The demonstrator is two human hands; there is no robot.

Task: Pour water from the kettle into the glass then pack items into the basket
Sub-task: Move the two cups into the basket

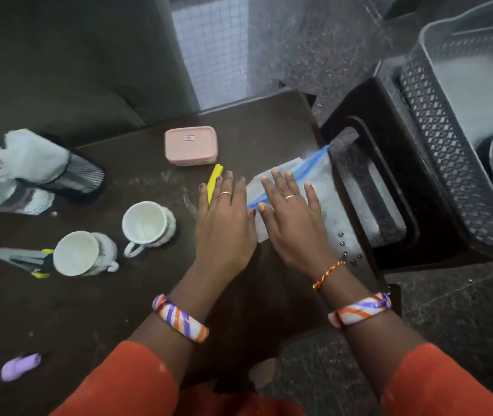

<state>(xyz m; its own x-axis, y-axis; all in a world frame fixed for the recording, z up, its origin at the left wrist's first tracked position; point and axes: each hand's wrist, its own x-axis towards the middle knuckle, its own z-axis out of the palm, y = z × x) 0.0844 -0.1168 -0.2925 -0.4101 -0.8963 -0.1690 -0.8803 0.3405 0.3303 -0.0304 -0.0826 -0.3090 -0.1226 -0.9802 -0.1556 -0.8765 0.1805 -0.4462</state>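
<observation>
I see both hands flat and open, holding nothing: left hand [224, 217] on the desk [119, 310], right hand [291, 217] pressing the zip bag [314, 172] near the desk's right edge. I judge the bag light, limp, slippery; pinch its blue seal. Basket [437, 121] stands well apart.

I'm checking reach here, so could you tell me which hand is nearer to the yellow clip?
Left. The left hand lies flat with its fingers against the yellow clip; the right hand rests on the zip bag, farther right.

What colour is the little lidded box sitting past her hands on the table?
Pale pink: the lidded box has a small label on top, seen clearly from the head camera.
</observation>
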